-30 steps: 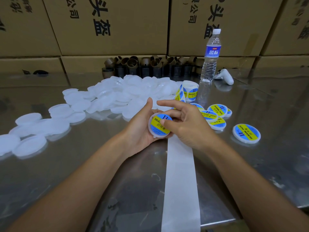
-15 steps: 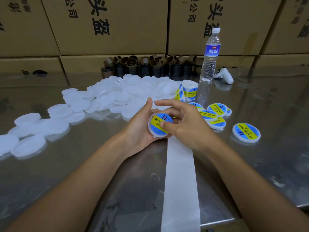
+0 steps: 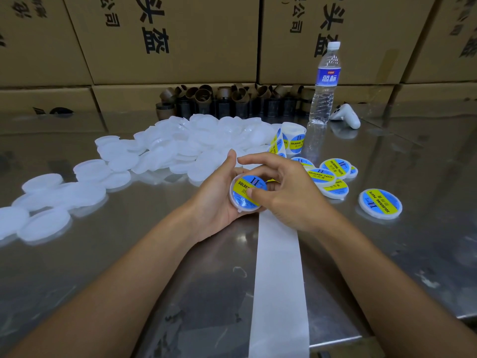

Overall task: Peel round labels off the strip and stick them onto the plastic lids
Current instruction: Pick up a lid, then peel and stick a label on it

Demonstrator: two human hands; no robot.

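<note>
Where the frame begins, at the near edge: reflective steel table (image 3: 103,280), scuffed and smudged, with one white backing strip (image 3: 278,280) running from the near edge away toward the hands.

Above the strip's far end: left hand (image 3: 214,200) cupped under one plastic lid (image 3: 245,195), fingers curled around its rim, thumb raised along the far side. Lid tilted toward the camera, held off the table, carrying a round blue-and-yellow label (image 3: 244,189) printed SOLDERING PASTE. Right hand (image 3: 284,195) touching the same lid; thumb tip pressed flat on the label face, forefinger arched over the top, remaining fingers loosely bent behind.

Just right of the hands: cluster of labelled lids (image 3: 333,177), at least four visible, overlapping. Well apart to the right: one further labelled lid (image 3: 380,204), lying flat alone.

Left and beyond: heap of blank white lids (image 3: 180,148), too many and too overlapped to count, trailing toward the left edge.

Behind the cluster: one label roll (image 3: 293,139), standing on end, strip unwinding on its left side.

Farther back: one water bottle (image 3: 325,83), upright, capped; one white handheld controller (image 3: 346,116) beside it; row of brown cardboard cores (image 3: 227,99), count unclear.

At the rear: wall of stacked cardboard cartons (image 3: 175,40), printed with black characters.
</note>
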